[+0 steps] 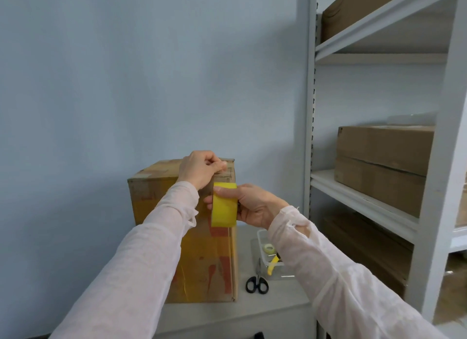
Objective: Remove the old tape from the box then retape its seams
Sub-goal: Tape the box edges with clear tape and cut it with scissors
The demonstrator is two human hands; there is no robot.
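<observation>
Brown box (202, 260) with red print; yellow tape roll (224, 204); black-handled scissors (257, 280).

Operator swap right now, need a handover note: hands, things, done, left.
Left hand: fingers pinch the tape end at the box's top right corner.
Right hand: grips the yellow tape roll against the box's right vertical edge.
Box stands on the grey top; scissors and clear tray to its right.
Done: new strip started at the corner; old tape removal can't be confirmed.
Left: run strip down, cut, tape the other seams.
</observation>
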